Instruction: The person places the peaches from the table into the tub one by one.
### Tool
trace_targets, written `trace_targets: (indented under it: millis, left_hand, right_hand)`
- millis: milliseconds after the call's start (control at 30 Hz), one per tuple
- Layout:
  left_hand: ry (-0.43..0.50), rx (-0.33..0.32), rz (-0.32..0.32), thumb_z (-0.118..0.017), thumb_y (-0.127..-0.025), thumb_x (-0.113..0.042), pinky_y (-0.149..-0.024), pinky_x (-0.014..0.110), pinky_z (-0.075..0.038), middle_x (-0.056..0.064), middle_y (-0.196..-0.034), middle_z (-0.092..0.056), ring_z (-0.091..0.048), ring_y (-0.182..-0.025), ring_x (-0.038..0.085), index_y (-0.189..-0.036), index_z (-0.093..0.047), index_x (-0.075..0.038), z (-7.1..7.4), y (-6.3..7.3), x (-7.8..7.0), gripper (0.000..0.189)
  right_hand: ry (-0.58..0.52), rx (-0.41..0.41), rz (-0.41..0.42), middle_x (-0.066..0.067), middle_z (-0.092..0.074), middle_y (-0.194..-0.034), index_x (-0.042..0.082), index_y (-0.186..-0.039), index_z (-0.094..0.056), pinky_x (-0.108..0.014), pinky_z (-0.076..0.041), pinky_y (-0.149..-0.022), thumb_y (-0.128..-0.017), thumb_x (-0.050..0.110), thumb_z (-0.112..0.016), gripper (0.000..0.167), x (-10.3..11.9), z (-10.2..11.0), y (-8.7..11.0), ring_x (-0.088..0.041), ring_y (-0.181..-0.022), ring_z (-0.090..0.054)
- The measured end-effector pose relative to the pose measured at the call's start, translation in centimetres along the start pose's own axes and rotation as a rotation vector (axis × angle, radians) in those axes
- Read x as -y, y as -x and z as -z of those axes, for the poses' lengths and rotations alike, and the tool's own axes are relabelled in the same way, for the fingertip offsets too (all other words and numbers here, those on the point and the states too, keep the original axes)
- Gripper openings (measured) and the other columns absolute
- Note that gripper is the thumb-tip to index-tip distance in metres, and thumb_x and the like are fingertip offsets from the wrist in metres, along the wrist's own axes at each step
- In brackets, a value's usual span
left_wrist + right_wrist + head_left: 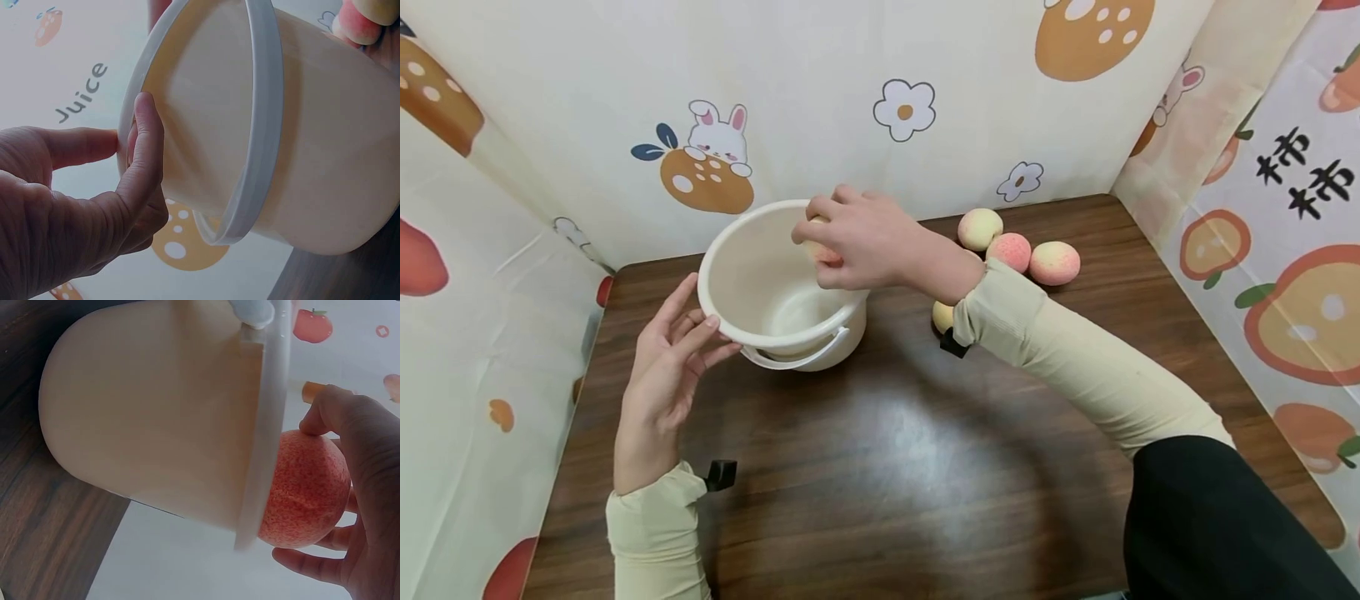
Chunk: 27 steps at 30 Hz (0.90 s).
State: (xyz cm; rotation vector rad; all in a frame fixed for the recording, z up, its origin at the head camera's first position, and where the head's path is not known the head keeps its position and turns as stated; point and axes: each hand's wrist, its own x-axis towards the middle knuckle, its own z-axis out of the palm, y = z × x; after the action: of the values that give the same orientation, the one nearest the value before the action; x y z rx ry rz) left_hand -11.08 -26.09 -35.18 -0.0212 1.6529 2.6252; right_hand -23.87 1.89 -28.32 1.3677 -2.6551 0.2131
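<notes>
A cream plastic bucket (741,258) stands upright on the table, its inside bare where I can see it. My left hand (662,379) pinches the near left part of its rim, with thumb and fingers on either side in the left wrist view. The white handle (265,119) hangs down against the outer wall. Over the right side of the mouth, my right hand (876,246) holds a peach (309,487) with reddish, speckled skin. In the right wrist view this peach sits just beyond the rim, partly hidden by it.
Right of the bucket, a yellowish peach (980,229), a pink peach (1009,250) and a mixed-colour peach (1055,263) lie together. Another yellow one (942,317) shows partly beneath my right wrist. Patterned cloth (820,100) walls the dark wooden table (865,500) on its back and sides.
</notes>
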Motion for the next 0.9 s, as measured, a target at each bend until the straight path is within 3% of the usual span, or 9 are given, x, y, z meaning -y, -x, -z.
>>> trace_targets:
  millis: [533,900]
  left_hand:
    - [-0.01,0.001,0.011,-0.057,-0.102,0.007,-0.075,0.034,-0.066,0.007,-0.107,-0.069,-0.074,-0.082,0.016,-0.167,-0.022,-0.011,0.3,0.0,0.0,0.076]
    - [-0.006,0.001,0.008,-0.058,-0.101,0.008,-0.075,0.034,-0.066,0.009,-0.107,-0.068,-0.073,-0.082,0.016,-0.166,-0.023,-0.011,0.2,-0.2,0.1,0.076]
  right_hand:
    - [0.055,0.154,0.093,-0.005,-0.06,-0.132,0.026,-0.136,-0.064,-0.045,-0.053,-0.08,-0.093,0.028,-0.052,0.045,0.2,-1.2,-1.8,-0.033,-0.109,-0.054]
    - [0.045,0.277,0.147,-0.004,-0.058,-0.133,0.025,-0.133,-0.065,-0.05,-0.052,-0.093,-0.093,0.027,-0.056,0.041,-0.2,-1.6,-2.3,-0.031,-0.127,-0.05]
